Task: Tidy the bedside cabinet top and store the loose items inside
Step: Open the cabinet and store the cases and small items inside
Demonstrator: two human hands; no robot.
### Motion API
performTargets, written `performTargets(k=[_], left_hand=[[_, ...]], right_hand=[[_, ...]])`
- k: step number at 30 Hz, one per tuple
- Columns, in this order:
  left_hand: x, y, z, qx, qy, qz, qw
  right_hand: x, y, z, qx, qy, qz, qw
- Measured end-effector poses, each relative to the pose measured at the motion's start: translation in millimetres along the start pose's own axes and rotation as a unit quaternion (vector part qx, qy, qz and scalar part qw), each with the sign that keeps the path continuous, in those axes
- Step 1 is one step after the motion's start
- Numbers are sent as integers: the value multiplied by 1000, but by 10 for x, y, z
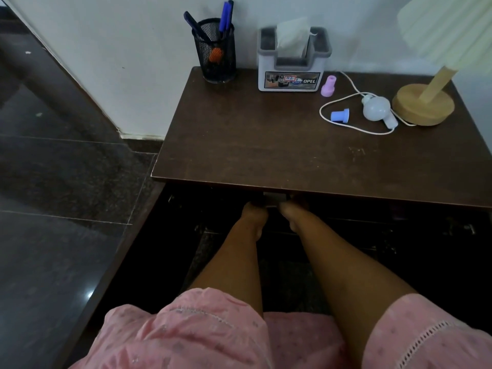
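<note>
Head view, looking down. A dark brown wooden cabinet top (266, 145), flat, rectangular and scuffed, stands against a white wall beside a glossy dark stone floor (61, 169).

At the back left is a round black wire-mesh pen pot (217, 57) with blue pens (225, 17) leaning upright in it. To its right sits a grey and white plastic tissue box (291, 65) with a tissue poking up.

The loose items lie on the right side of the top:
- A small pink plastic piece (328, 86) stands upright just beside the box.
- A small blue plastic piece (340, 115) lies on its side, long axis left to right, wide flange to the right.
- A round white bulb (376, 107) lies with its neck pointing front right, inside a loop of white cord (346, 126).

A lamp with a round wooden base (423, 106) and a pale pleated shade (447, 27) stands at the far right.

The left hand (254, 211) and right hand (290, 211) reach under the front edge, either side of a pale strip (274, 198). The fingers are hidden, so the grip cannot be told. The sleeves are pink.
</note>
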State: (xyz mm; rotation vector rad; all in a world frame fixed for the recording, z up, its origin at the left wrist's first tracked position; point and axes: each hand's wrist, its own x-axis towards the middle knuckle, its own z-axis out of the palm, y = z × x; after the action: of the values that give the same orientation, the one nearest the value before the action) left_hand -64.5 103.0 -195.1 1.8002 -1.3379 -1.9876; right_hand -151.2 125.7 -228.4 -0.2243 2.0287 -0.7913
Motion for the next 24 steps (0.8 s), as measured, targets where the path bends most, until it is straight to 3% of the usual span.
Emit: performTargets(k=[6, 11, 15, 19, 22, 24], left_hand=[[26, 33, -14, -4, -8, 4, 1000], [-59, 51, -11, 24, -18, -2, 1000], [-177, 138, 6, 125, 3, 9, 992], [-366, 274, -104, 312, -24, 9, 950], [-629, 469, -224, 483, -117, -19, 868], [-806, 626, -281, 528, -177, -42, 829]], right_hand=[[-61, 19, 30, -70, 34, -19, 997], [-177, -36, -11, -128, 5, -8, 992], [-349, -134, -121, -281, -13, -47, 958], [-668, -304, -285, -417, -60, -93, 902], [-1006, -502, -477, -481, -146, -94, 859], [-1216, -635, -618, -455, -193, -113, 862]])
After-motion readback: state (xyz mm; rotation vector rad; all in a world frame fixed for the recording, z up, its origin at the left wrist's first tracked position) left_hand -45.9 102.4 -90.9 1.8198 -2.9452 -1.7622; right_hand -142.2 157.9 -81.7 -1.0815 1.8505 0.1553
